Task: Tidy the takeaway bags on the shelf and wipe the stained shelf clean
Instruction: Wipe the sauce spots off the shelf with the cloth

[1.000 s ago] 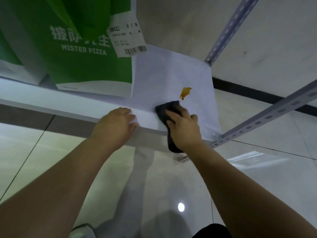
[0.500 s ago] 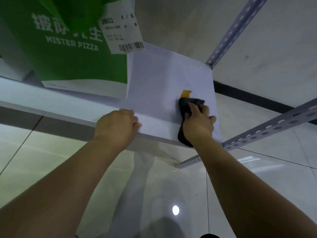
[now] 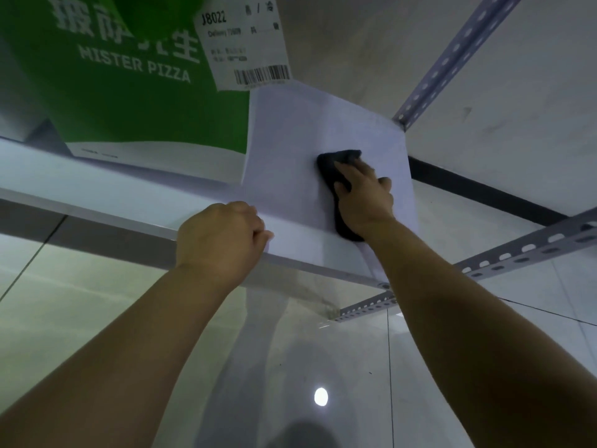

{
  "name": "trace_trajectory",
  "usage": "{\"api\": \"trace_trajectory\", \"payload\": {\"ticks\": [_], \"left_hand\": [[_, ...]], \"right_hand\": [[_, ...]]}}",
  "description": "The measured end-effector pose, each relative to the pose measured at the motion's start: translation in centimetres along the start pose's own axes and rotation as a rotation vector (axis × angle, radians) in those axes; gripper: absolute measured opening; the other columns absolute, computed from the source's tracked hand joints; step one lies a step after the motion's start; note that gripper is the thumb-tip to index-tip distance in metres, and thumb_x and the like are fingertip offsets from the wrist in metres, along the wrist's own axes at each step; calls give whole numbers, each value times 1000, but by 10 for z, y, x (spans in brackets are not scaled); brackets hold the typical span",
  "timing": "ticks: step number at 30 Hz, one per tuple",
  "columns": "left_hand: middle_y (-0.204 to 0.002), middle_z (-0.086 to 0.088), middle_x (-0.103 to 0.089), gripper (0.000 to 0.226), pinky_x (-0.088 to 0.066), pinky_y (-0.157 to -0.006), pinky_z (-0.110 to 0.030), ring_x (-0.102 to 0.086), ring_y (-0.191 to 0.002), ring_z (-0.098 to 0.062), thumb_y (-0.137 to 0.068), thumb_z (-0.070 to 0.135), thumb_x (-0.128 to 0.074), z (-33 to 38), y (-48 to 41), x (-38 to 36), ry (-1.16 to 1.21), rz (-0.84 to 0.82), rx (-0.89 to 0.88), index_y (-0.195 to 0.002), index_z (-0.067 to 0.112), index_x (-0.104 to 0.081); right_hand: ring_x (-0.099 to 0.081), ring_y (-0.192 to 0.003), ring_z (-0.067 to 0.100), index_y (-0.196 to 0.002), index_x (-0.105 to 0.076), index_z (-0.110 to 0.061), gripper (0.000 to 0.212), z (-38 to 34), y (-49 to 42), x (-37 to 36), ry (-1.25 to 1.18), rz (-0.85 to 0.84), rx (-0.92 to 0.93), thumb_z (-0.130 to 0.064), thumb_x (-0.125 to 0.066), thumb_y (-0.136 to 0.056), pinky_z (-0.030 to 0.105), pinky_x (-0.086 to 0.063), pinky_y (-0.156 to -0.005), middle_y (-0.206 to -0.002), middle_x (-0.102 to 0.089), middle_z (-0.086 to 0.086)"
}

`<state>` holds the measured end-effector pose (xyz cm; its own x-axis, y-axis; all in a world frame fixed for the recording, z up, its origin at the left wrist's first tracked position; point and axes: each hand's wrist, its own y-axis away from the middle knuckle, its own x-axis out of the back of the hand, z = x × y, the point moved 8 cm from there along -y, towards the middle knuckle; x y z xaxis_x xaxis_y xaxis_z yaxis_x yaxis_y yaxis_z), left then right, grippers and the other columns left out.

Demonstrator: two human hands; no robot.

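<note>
On the shelf (image 3: 290,130): right hand (image 3: 365,198) presses dark cloth (image 3: 336,160), fingers flat.
Front edge: left hand (image 3: 223,244) curled, probably gripping; fingertips hidden.

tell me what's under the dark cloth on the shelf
Only the white shelf shows around the dark cloth, pressed down by the right hand. Whatever lies beneath, any stain included, is covered.
</note>
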<state>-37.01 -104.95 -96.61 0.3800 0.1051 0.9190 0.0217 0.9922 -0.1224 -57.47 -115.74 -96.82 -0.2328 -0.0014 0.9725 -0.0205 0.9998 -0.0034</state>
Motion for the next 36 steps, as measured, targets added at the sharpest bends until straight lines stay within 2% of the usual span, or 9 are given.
{"api": "trace_trajectory", "payload": {"ticks": [3, 5, 11, 13, 18, 23, 27, 32, 36], "left_hand": [[-108, 3, -66, 31, -46, -67, -30, -61, -92, -20, -90, 43, -51, -1, 1, -2, 0, -14, 3, -95, 22, -73], [-111, 2, -65, 31, -46, -70, -30, -60, -95, -20, -91, 42, -50, -2, 2, -3, 15, -23, 0, -98, 22, -72], [-119, 1, -63, 34, -46, -78, -31, -58, -102, -20, -93, 42, -45, -4, 5, -6, 26, -55, -8, -107, 21, -68], [-119, 2, -63, 34, -46, -77, -30, -58, -102, -19, -93, 43, -44, -4, 5, -6, 17, -59, -10, -107, 22, -68], [-117, 3, -63, 35, -48, -77, -32, -58, -101, -19, -92, 44, -45, -6, 4, -6, 30, -83, 8, -105, 21, -68], [-128, 1, -58, 35, -43, -88, -33, -52, -116, -21, -95, 40, -43, -4, 7, -8, 50, -130, -23, -114, 22, -65], [-142, 2, -47, 35, -34, -101, -31, -39, -132, -20, -97, 34, -41, -2, 8, -12, 82, -138, -50, -125, 22, -59], [-142, -5, -48, 32, -31, -104, -35, -38, -134, -28, -97, 26, -45, -1, 11, -12, 117, -144, -57, -121, 13, -63], [-143, -9, -45, 32, -26, -106, -35, -37, -132, -28, -96, 17, -44, 3, 18, -7, 138, -256, -35, -122, 7, -60]], "right_hand": [[-34, -108, 30, -135, -43, -39, 39, -19, 43, -9, -39, 19, 248, -33, -38, -97, 39, -33, -88, -152, -29, -5], [-34, -109, 29, -135, -42, -40, 39, -9, 47, -8, -23, 25, 238, -31, -37, -97, 39, -33, -88, -152, -28, -6], [-21, -130, 39, -141, -33, -38, 46, 40, -11, 5, -30, 6, -294, -25, -34, -97, 47, -21, -103, -154, -20, -5], [-24, -128, 38, -140, -33, -38, 45, 21, -8, 2, -3, 3, -218, -27, -35, -97, 46, -23, -101, -154, -21, -4], [-33, -109, 26, -135, -39, -44, 39, -20, 56, -11, 8, -17, 262, -38, -34, -97, 35, -31, -86, -152, -26, -10], [-30, -122, 31, -139, -35, -41, 41, 34, 40, 5, 49, -16, -68, -34, -35, -98, 41, -29, -96, -154, -22, -8], [-26, -126, 36, -141, -30, -40, 45, 31, 26, 5, 58, -10, -257, -32, -35, -97, 47, -24, -102, -154, -21, -4], [-32, -117, 33, -138, -35, -43, 42, -13, 53, -8, 44, -15, -68, -37, -38, -96, 39, -31, -88, -153, -24, -8], [-38, -107, 36, -135, -45, -37, 41, -35, 92, -7, -18, -28, 45, -26, -42, -95, 39, -37, -84, -150, -32, -5]]}}
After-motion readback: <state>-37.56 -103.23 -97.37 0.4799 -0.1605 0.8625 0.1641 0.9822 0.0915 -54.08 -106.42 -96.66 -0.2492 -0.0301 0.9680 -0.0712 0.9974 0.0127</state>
